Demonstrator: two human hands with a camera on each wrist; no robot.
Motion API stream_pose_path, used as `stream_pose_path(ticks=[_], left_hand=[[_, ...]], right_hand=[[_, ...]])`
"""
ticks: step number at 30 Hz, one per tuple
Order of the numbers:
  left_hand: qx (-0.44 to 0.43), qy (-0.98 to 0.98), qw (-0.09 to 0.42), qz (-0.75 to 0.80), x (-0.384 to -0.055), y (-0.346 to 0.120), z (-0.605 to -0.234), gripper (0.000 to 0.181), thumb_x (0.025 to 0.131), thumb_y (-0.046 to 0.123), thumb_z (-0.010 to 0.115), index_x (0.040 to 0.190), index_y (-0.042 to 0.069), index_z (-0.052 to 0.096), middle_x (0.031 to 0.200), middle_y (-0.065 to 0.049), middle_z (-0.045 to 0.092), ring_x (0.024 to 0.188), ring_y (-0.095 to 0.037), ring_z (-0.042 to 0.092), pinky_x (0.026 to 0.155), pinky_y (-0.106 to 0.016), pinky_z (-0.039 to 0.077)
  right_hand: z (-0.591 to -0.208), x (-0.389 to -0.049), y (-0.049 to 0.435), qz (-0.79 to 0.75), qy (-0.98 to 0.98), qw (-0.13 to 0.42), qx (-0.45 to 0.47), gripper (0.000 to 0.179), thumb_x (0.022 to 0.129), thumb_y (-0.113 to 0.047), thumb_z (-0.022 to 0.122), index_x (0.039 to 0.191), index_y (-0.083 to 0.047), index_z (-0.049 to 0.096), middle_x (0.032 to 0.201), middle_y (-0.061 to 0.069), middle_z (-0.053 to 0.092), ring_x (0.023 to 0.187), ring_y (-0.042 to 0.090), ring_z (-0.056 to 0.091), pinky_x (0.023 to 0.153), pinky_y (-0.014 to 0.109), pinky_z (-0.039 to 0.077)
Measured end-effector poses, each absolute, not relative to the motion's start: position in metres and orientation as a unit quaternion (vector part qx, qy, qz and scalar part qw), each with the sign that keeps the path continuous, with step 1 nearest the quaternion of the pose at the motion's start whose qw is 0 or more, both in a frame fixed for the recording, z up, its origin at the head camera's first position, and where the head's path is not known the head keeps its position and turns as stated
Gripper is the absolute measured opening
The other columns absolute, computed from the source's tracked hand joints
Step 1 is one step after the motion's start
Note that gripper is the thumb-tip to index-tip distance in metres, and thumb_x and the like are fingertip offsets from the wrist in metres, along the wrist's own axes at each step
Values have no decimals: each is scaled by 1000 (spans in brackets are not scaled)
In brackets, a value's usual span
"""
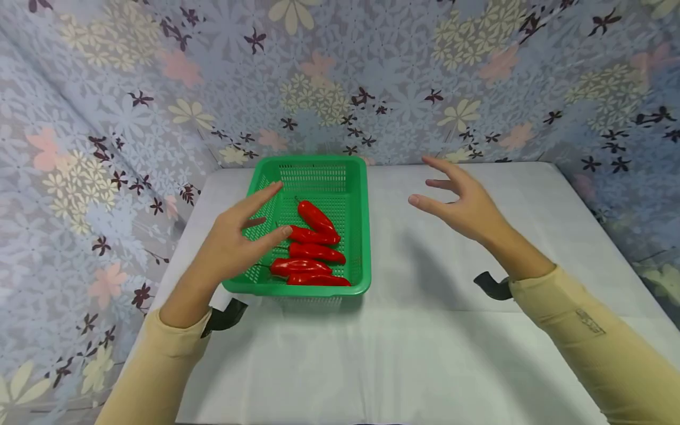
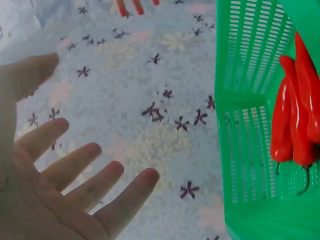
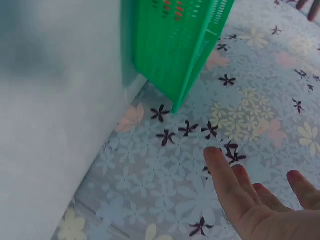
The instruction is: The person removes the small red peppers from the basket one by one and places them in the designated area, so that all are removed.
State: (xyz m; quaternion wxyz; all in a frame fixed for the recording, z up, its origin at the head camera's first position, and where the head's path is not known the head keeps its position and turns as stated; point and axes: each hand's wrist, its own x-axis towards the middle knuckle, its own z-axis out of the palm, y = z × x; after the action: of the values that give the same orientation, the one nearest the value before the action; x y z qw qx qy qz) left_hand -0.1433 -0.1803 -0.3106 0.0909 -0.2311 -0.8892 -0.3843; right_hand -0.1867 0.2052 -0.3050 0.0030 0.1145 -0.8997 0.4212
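Note:
A green plastic basket (image 1: 363, 236) with slotted sides stands on the white table, left of its middle. Several red peppers (image 1: 317, 252) lie inside it, most of them stacked sideways towards the near end, with thin stems on some. Over the basket's left side hovers my left hand (image 1: 231, 236), its fingers spread and its thumb in line with the peppers; it grips nothing. To the right of the basket, my right hand (image 1: 464, 203) is held above the table with fingers apart and nothing between them. The left wrist view shows the peppers (image 2: 300, 115) beyond the spread fingers.
A white cloth covers the table (image 1: 425, 366). Flower-patterned fabric (image 1: 404, 71) hangs behind it and along both sides. Dark straps (image 1: 225, 317) sit at both wrists, and the sleeves are pale yellow. Shadows of the right arm fall on the cloth.

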Motion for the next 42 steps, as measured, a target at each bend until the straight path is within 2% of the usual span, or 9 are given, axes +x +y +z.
stream_pose_path(ticks=[5,11,18,24,32,36,42], left_hand=[[-195,-886,85,-413,-142,-196,-315,64,88,23,68,143,35,39,150,9,38,137,-13,38,93,-44,51],[-150,-890,92,-421,-140,-216,-329,61,88,25,68,141,38,40,149,9,39,138,-13,38,94,-46,50],[-117,-889,97,-432,-133,-226,-338,56,90,18,66,141,21,45,148,-6,43,136,-28,40,96,-55,46],[-81,-898,85,-424,-151,-252,-385,54,91,34,63,142,29,44,148,2,43,133,-30,44,96,-52,47],[-38,-901,41,-430,-158,-258,-407,51,92,44,58,140,33,45,147,0,45,132,-31,45,98,-56,44],[-32,-905,28,-423,-159,-258,-411,50,93,45,56,140,31,47,146,0,45,132,-32,45,102,-59,39],[-18,-905,6,-425,-161,-259,-414,50,93,47,54,140,32,47,147,0,44,133,-34,43,104,-61,34]], right_hand=[[-306,-197,193,468,-876,-29,114,69,82,-50,68,141,-49,31,154,-16,26,132,21,46,90,49,52],[-303,-209,173,488,-862,-58,120,68,79,-53,69,138,-50,36,151,-16,28,131,18,48,85,42,55],[-298,-220,144,485,-860,-100,120,70,76,-57,71,137,-48,39,153,-15,26,130,16,47,84,42,56],[-294,-229,118,500,-846,-121,141,72,75,-55,73,138,-41,42,154,-11,27,124,20,54,76,41,58],[-298,-249,84,525,-823,-175,131,76,69,-60,75,136,-41,44,153,-11,27,104,20,64,75,41,58],[-300,-257,71,525,-820,-205,104,81,65,-62,77,136,-42,44,154,-11,24,108,22,62,74,40,58],[-304,-269,52,535,-808,-237,69,82,69,-53,79,140,-37,41,156,-3,22,123,27,52,73,41,58]])
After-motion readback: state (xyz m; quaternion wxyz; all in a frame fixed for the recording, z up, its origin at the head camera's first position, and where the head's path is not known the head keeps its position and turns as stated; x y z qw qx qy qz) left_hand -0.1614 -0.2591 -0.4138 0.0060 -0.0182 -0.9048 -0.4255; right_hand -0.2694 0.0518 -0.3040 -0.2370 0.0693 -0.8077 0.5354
